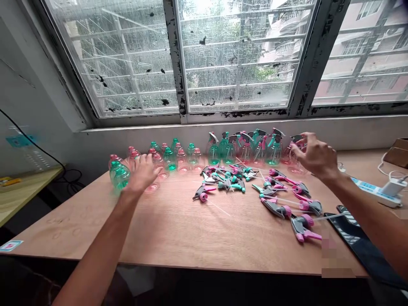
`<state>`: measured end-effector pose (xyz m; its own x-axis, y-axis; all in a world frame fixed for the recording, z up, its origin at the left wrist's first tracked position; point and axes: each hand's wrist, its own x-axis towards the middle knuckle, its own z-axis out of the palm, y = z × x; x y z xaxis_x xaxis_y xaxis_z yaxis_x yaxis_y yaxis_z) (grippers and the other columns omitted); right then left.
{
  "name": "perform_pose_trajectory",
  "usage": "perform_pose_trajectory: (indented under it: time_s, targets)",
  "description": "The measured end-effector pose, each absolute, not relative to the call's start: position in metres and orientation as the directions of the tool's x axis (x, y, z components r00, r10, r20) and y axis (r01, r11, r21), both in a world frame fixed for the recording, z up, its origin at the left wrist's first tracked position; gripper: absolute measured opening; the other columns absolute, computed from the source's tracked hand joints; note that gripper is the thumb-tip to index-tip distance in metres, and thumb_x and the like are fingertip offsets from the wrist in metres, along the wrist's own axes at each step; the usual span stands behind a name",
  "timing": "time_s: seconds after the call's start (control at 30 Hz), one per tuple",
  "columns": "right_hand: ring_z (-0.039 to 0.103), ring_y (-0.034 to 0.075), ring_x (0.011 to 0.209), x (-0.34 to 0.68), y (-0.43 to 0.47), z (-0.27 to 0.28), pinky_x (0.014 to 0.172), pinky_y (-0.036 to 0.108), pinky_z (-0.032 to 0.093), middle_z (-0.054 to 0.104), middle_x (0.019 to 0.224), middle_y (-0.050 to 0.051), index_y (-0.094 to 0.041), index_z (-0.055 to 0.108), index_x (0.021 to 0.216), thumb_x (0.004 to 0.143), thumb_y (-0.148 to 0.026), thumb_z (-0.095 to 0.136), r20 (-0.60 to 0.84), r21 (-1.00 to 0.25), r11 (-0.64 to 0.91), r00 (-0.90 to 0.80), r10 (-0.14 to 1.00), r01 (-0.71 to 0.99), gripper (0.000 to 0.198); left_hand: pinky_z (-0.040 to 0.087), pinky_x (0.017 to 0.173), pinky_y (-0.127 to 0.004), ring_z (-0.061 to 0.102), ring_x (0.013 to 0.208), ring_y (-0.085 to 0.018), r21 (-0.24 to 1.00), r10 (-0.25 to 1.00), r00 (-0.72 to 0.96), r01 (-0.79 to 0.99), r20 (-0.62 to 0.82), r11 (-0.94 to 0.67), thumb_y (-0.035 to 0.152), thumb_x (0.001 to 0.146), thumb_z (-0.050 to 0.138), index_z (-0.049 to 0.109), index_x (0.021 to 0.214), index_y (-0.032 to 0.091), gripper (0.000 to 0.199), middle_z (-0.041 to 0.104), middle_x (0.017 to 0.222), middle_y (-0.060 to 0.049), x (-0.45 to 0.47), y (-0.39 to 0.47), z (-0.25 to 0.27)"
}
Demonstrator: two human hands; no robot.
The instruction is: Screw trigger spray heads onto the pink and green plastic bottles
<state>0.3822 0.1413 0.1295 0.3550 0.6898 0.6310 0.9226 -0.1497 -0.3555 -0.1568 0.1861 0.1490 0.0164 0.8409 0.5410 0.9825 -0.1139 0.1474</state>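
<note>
My left hand [143, 172] is at the group of open-necked bottles on the left, fingers curled round a clear pink bottle [152, 187] whose upper part they hide. Green bottles [120, 176] stand just left of that wrist. Over on the right, my right hand [315, 155] pinches the spray head of a pink spray bottle [297, 168] standing upright at the end of a row. Other spray bottles [245, 153] with trigger heads fitted fill the row beside it. Loose pink, green and grey trigger spray heads [228, 180] lie in a heap between my hands.
More loose spray heads [301, 227] lie toward the front right. A dark tablet-like slab [357, 242] sits under my right forearm. Farther right are a power strip [376, 193] with a white charger and a brown box [397, 153]. The window wall bounds the table's back.
</note>
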Motion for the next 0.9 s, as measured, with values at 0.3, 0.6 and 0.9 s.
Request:
perform_pose_trajectory:
  time_s: [0.3, 0.6, 0.9]
  targets:
    - [0.081, 0.025, 0.094, 0.253, 0.141, 0.099, 0.080, 0.037, 0.063, 0.083, 0.121, 0.013, -0.019, 0.079, 0.117, 0.109, -0.025, 0.058, 0.507, -0.239, 0.521, -0.352, 0.787, 0.820, 0.023, 0.057, 0.104, -0.054, 0.067, 0.125, -0.030, 0.066, 0.986, 0.078, 0.994, 0.149, -0.088, 0.034, 0.102, 0.071, 0.066, 0.133, 0.018, 0.036, 0.065, 0.141, -0.012, -0.111, 0.162, 0.146]
    - [0.074, 0.027, 0.112, 0.131, 0.152, 0.075, 0.096, 0.048, 0.062, 0.073, 0.131, 0.010, -0.018, 0.070, 0.129, 0.106, -0.032, 0.070, 0.177, -0.222, 0.670, -0.647, 0.742, 0.708, 0.028, 0.051, 0.113, -0.039, 0.063, 0.134, -0.030, 0.497, 0.936, 0.324, 0.795, 0.137, -0.348, 0.039, 0.088, 0.079, 0.037, 0.163, 0.031, 0.087, 0.066, 0.145, -0.008, -0.051, 0.035, 0.106]
    - [0.072, 0.022, 0.082, 0.158, 0.118, 0.070, 0.075, 0.037, 0.060, 0.076, 0.093, 0.006, -0.015, 0.071, 0.103, 0.098, -0.027, 0.075, 0.209, -0.376, 0.505, -0.460, 0.863, 0.777, 0.014, 0.048, 0.121, -0.044, 0.054, 0.147, -0.034, 0.957, 0.906, 0.317, -0.017, 0.279, -0.289, 0.041, 0.085, 0.089, 0.049, 0.152, 0.035, 0.078, 0.055, 0.157, -0.007, -0.004, 0.005, 0.008]
